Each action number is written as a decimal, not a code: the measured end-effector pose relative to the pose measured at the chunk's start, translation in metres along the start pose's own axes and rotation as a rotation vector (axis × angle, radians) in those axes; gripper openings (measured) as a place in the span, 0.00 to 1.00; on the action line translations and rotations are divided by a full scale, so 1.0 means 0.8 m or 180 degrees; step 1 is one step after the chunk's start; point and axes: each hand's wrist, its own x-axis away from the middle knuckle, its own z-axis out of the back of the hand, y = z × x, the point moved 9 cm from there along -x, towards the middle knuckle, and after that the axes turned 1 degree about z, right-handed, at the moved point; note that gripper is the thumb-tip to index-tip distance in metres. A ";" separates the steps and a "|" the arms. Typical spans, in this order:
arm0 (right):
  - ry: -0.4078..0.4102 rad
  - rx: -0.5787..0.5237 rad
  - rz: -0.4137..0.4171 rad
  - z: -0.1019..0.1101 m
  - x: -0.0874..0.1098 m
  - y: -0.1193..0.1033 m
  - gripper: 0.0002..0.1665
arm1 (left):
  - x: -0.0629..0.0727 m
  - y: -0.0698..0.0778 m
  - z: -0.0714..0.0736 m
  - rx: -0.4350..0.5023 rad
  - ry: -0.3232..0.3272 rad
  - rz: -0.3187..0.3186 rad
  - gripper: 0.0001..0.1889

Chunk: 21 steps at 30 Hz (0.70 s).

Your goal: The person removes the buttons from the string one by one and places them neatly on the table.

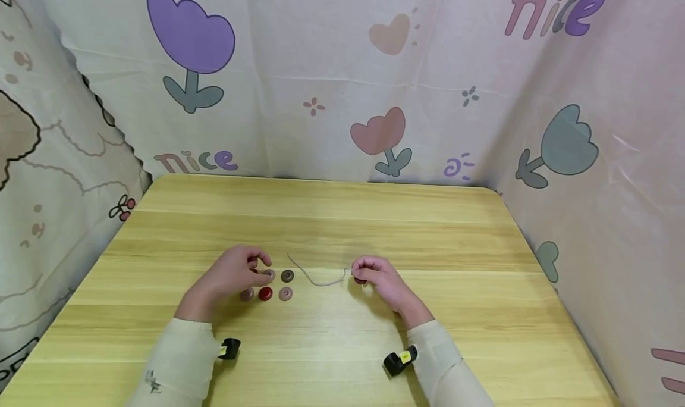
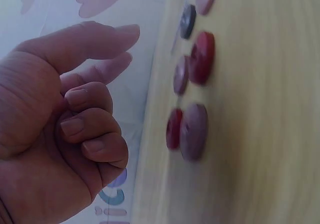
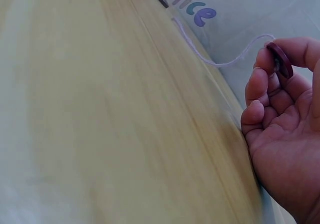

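My right hand (image 1: pixel 382 279) pinches a dark red button (image 3: pixel 281 61) between thumb and index finger. From that button a pale string (image 1: pixel 321 284) trails left across the table in a loose curve. Over a small group of buttons hangs my left hand (image 1: pixel 235 270), thumb and index finger apart, the other fingers curled, nothing between them. Below it lie a red button (image 1: pixel 265 294), a dark grey button (image 1: pixel 287 275) and several pinkish ones, such as the mauve button (image 2: pixel 194 131). A second red button (image 2: pixel 174 129) shows in the left wrist view but is hidden by the hand in the head view.
The wooden table (image 1: pixel 332 359) spreads out under both hands. Behind it and along both sides hangs a printed curtain (image 1: pixel 299 50) with flowers and lettering. A small black device (image 1: pixel 230 348) sits on the left wrist, another black device (image 1: pixel 398 360) on the right.
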 end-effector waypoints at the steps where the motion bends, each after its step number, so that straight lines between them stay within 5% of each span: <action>1: -0.0001 -0.0005 0.0002 0.000 0.000 0.000 0.13 | -0.002 0.005 -0.001 -0.0068 0.0005 -0.0052 0.13; 7: -0.0012 0.0018 0.0019 0.000 -0.001 -0.001 0.13 | -0.015 0.031 -0.008 -0.0399 0.0052 -0.0213 0.15; 21: -0.0031 0.0022 0.0023 -0.001 0.000 -0.001 0.13 | -0.038 0.086 -0.054 -0.0369 -0.0194 -0.0648 0.11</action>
